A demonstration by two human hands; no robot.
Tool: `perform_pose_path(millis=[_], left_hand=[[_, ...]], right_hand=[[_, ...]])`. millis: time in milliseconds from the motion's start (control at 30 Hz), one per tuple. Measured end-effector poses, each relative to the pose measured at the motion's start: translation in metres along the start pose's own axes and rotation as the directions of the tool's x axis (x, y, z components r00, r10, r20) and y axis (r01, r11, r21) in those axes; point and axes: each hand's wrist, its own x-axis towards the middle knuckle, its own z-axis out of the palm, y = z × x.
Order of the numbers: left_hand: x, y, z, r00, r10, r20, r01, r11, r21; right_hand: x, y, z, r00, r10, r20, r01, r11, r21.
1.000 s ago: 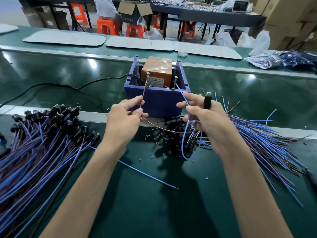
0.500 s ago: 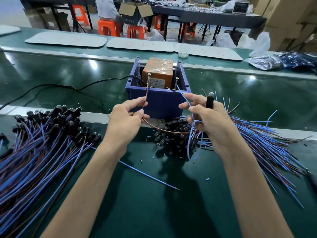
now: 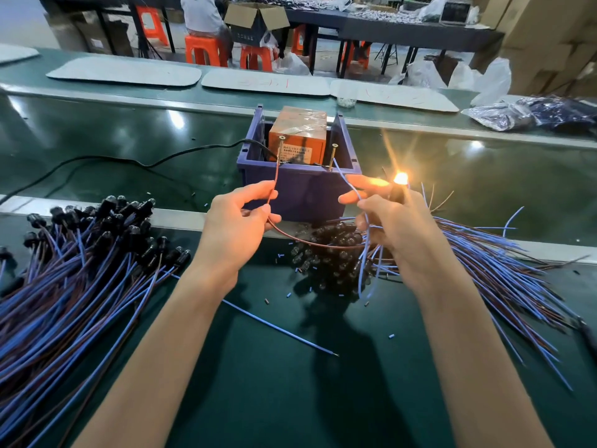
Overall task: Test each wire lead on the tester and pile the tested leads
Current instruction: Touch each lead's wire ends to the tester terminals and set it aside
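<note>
Head view, from beside a green workbench [image 3: 290, 399]: a person's left hand [image 3: 237, 227] pinches a brown wire [image 3: 310, 244] between thumb and forefinger, its bare tip raised against the left post [image 3: 280, 150] of the tester [image 3: 297, 137], an orange box standing in a blue bin [image 3: 300, 192]. The right hand [image 3: 391, 221] pinches a blue wire [image 3: 363, 253], which reaches up to the right post [image 3: 332, 156]. Just above that hand's fingers a lamp [image 3: 401, 179] glows amber; glare hides how its black holder is held. One heap of leads [image 3: 80, 263] lies at the bench's left, and a second heap [image 3: 484, 253] fans out on the right, beneath the right hand. A black cable [image 3: 129, 161] runs leftward from the bin.
</note>
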Motion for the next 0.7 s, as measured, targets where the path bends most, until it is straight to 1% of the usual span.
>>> perform_pose_path(millis=[400,600,633,700], left_hand=[[-0.0014,-0.0004,0.0030,1.000,0.005,0.010,-0.005,1.000,0.011],[-0.0072,0.0014,0.0083,0.998,0.026,0.058,-0.027,1.000,0.014],[-0.0075,0.0020,0.0083,0.998,0.025,0.064,-0.026,1.000,0.015],[-0.0075,0.0032,0.0074,0.997,0.018,0.077,-0.019,1.000,0.011]], right_hand=[[-0.0010,0.0002,0.0010,1.000,0.013,0.014,-0.013,1.000,-0.005],[0.0014,-0.0002,-0.0014,0.998,0.036,0.041,-0.036,0.999,-0.010],[0.0008,-0.0014,-0.0013,0.999,0.039,0.028,-0.038,0.999,-0.027],[0.0011,-0.0031,-0.0031,0.999,0.020,-0.043,-0.026,0.992,-0.128]])
